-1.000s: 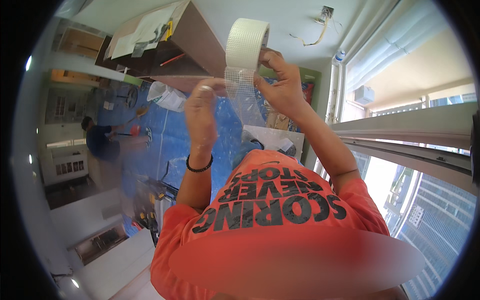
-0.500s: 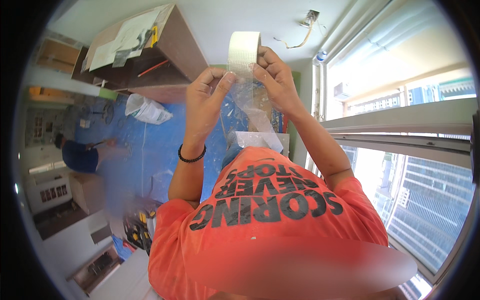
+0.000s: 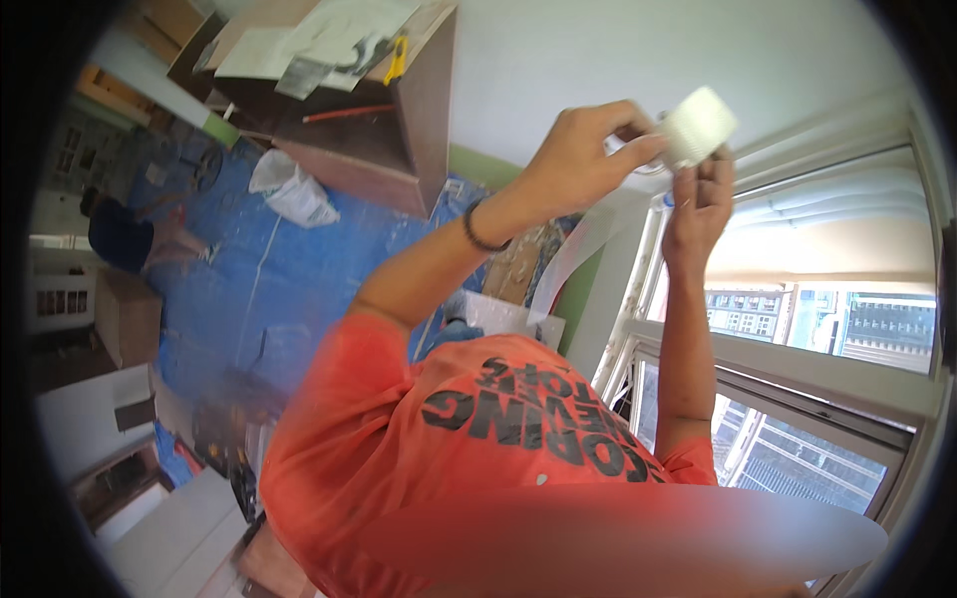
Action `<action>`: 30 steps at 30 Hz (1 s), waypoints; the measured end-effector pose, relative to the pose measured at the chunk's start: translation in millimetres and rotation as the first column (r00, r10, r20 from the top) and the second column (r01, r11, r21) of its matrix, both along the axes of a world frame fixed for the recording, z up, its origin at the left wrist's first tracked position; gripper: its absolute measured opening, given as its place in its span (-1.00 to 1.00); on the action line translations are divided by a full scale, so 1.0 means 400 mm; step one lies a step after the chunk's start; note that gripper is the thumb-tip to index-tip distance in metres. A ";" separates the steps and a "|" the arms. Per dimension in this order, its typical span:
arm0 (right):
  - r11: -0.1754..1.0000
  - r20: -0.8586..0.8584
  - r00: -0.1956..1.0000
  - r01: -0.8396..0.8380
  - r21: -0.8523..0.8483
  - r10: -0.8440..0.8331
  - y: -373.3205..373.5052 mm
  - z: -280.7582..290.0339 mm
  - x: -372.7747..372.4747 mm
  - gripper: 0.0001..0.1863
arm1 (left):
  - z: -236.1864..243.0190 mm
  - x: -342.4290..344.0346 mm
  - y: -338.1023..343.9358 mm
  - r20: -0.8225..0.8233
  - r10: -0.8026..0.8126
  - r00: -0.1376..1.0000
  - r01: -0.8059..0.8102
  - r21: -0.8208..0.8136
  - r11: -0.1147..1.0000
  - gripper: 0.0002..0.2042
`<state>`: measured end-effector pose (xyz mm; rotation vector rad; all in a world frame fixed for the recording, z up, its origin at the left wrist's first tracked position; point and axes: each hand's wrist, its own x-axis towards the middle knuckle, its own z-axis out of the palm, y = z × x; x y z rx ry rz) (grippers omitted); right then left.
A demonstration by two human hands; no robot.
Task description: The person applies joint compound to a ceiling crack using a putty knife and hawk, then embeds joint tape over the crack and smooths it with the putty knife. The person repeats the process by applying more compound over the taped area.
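my right hand [image 3: 702, 211] grips the roll [image 3: 700, 125] near the window [image 3: 812, 234]; my left hand [image 3: 583, 164] meets its edge, pinch unclear. the dangling strip [image 3: 566, 257] could twist if i turn too fast.

1. One left hand [image 3: 596, 151] and one right hand [image 3: 698, 209] are making two bare hands in all.
2. One roll of pale mesh tape [image 3: 704, 124] is showing.
3. One dark bracelet [image 3: 474, 233] is showing.
4. One yellow tool [image 3: 398, 60] and one thin red stick [image 3: 349, 114] are lying at one brown cabinet [image 3: 427, 105].
5. One white sack [image 3: 296, 191] is showing.
6. One red shirt [image 3: 339, 429] is showing.
7. One other person [image 3: 122, 234] is appearing.
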<state>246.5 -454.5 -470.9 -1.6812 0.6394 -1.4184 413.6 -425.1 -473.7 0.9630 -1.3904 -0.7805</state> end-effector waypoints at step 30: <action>0.867 0.248 0.868 0.322 0.379 -0.431 0.091 -0.181 -0.202 -0.58 | -0.427 0.428 -0.126 -0.213 -0.052 0.976 0.155 0.502 0.851 -0.48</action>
